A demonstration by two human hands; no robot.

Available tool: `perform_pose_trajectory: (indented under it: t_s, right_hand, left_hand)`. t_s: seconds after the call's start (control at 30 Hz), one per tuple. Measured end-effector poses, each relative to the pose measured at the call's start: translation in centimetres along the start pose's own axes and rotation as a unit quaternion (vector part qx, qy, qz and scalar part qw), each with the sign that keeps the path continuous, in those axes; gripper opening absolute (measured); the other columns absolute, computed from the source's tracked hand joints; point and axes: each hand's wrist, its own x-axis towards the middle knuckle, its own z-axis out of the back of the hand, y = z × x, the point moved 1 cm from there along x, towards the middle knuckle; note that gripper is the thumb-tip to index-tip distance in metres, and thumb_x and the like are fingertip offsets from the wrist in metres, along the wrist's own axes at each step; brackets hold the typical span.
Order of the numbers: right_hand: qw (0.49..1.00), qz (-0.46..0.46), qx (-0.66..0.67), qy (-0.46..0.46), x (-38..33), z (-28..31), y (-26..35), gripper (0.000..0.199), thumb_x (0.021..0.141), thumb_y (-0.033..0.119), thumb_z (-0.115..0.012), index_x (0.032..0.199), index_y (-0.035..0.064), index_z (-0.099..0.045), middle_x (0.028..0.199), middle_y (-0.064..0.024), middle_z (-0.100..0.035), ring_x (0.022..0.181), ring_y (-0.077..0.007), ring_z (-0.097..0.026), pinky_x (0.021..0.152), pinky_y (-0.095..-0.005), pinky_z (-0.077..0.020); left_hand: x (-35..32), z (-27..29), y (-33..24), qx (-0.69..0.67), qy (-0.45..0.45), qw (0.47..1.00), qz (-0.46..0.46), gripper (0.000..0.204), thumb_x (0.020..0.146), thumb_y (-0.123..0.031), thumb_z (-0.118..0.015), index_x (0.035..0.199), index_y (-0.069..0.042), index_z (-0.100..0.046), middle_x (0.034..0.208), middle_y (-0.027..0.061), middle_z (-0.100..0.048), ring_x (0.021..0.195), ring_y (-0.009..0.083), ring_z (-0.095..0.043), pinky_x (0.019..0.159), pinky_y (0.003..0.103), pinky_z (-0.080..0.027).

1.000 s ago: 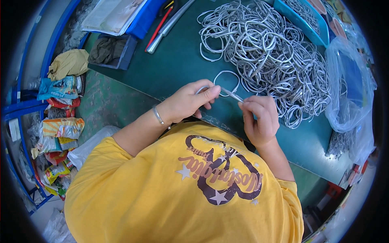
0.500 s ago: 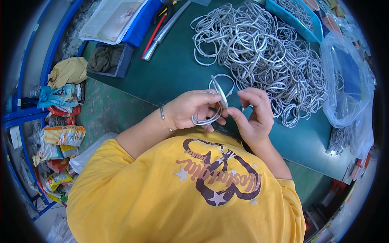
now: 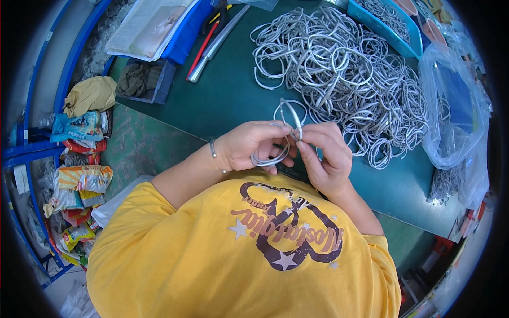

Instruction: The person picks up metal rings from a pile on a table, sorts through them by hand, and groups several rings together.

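Note:
My left hand [image 3: 246,144] holds several thin silver bangles, one of which loops below its fingers [image 3: 261,161]. A wider silver bangle [image 3: 298,126] stands up between my two hands. My right hand [image 3: 330,158] pinches this bangle between thumb and index finger, close to the left fingertips. A thin ring shows just beyond the fingers; whether it is held or lies on the table I cannot tell. A big tangled heap of silver bangles [image 3: 344,74] lies beyond my right hand on the green table [image 3: 212,106].
A turquoise basket [image 3: 384,27] of small metal pieces stands behind the heap, with a clear plastic bag [image 3: 456,111] at right. Far left are a tapered metal rod [image 3: 218,45], a red stick [image 3: 202,50], a grey bin [image 3: 161,85] with cloth, and a blue bin [image 3: 183,40] with papers.
My right hand has moved slightly left and its fingers have closed on the wider bangle, which has tilted to the right. The left hand has stayed nearly still.

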Motion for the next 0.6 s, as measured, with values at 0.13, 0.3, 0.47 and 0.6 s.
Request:
perform_pose_trajectory:
  t_s: [0.13,0.3,0.47,0.6]
  right_hand:
    - [0.997,-0.048,0.066,0.002,0.1,0.3,0.0,0.013,0.077,-0.004,-0.065,0.089,-0.0003,-0.063,0.082,-0.0088,-0.062,0.064,-0.018,-0.056,0.057,-0.0267,-0.0436]
    - [0.998,-0.054,0.024,0.023,0.4,1.3,0.3,0.011,0.077,-0.003,-0.064,0.087,0.0001,-0.062,0.077,-0.0082,-0.061,0.061,-0.0165,-0.055,0.053,-0.026,-0.0422]
    - [1.0,0.002,-0.024,0.018,0.5,1.4,0.4,0.016,0.073,-0.004,-0.066,0.088,0.0004,-0.063,0.077,-0.0089,-0.061,0.061,-0.02,-0.055,0.055,-0.0287,-0.0429]
    - [0.994,0.082,-0.074,0.002,1.0,1.6,0.6,0.024,0.067,-0.006,-0.068,0.09,0.0,-0.064,0.077,-0.0093,-0.062,0.06,-0.0219,-0.056,0.053,-0.029,-0.0433]
  left_hand:
    - [-0.2,-0.2,0.1,0.07,-0.017,0.996,0.045,0.032,0.097,-0.03,-0.043,0.11,-0.003,-0.053,0.099,0.012,-0.059,0.087,0.0224,-0.062,0.055,0.028,-0.055]
    - [-0.8,-0.6,-0.6,0.236,-0.131,0.956,-0.114,0.028,0.094,-0.025,-0.053,0.113,-0.004,-0.053,0.098,0.0059,-0.058,0.087,0.0146,-0.06,0.062,0.025,-0.053]
    - [-1.2,-0.7,-1.0,0.338,-0.11,0.899,-0.257,0.017,0.093,-0.016,-0.055,0.105,-0.004,-0.059,0.105,0.0072,-0.057,0.09,0.0117,-0.057,0.068,0.023,-0.051]
    - [-0.9,-0.6,-0.3,0.429,-0.087,0.822,-0.365,0.014,0.094,-0.009,-0.051,0.104,-0.003,-0.059,0.11,0.0115,-0.055,0.091,0.0128,-0.057,0.072,0.024,-0.049]
